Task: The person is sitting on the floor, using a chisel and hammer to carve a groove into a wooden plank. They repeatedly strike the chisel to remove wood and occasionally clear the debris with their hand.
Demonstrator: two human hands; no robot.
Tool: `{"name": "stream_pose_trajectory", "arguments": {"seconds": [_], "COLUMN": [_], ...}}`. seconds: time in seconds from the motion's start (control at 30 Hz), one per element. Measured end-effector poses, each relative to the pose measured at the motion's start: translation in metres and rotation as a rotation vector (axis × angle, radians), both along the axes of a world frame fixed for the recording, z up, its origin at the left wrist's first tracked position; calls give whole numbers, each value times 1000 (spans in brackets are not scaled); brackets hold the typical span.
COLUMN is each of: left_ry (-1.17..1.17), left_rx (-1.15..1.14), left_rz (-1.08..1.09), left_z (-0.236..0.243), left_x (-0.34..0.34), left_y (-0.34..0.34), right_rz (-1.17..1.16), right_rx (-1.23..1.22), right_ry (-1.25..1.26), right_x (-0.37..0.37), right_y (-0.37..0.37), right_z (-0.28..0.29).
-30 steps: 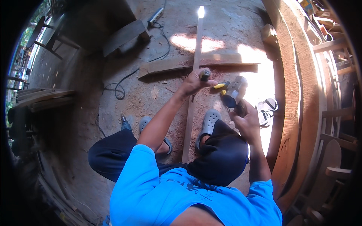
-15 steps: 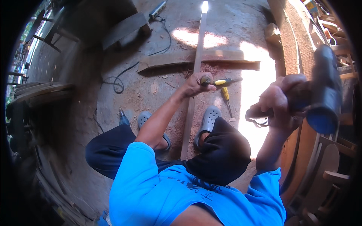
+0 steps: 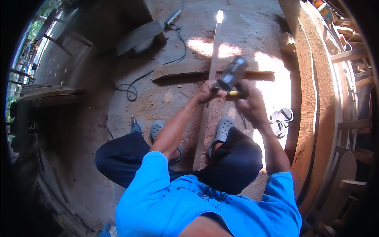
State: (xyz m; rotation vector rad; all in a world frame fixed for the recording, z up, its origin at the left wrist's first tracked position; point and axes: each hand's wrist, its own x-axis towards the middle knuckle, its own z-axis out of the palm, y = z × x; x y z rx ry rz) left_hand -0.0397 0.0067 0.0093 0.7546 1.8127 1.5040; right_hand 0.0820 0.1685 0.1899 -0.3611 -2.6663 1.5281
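Your left hand point(image 3: 204, 93) has its grip closed round a dark-handled tool point(image 3: 215, 86) over the wooden strip point(image 3: 202, 136) — seemingly to steady it. The strip runs from six to twelve o'clock, crossing a timber point(image 3: 183, 69) that apparently props it. At three o'clock, your right hand point(image 3: 250, 101) grips a mallet point(image 3: 233, 73), head near the tool — blur hides whether they touch.

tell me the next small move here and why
Probably tap the hammer onto the upturned handle: the left grip holds it over the wood strip, the right grip has the hammer, and the hammer's blurred head appears close by in this view.
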Motion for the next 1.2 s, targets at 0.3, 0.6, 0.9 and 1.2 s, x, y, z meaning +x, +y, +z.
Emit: {"name": "stream_pose_trajectory", "arguments": {"seconds": [0.3,0.6,0.9,1.2], "left_ry": [39,-57,47,-52], "left_rx": [161,161,114,259], "left_rz": [65,86,-67,67], "left_z": [26,37,24,9], "left_x": [6,26,12,-5], "left_y": [10,-6,6,8], "right_rz": [-79,-132,-103,160], "right_rx": [-308,-235,-232,307], "right_ry": [115,148,705,-19], "right_x": [45,51,45,11], "right_y": [21,12,13,6], "right_z": [56,68,81,-74]}}
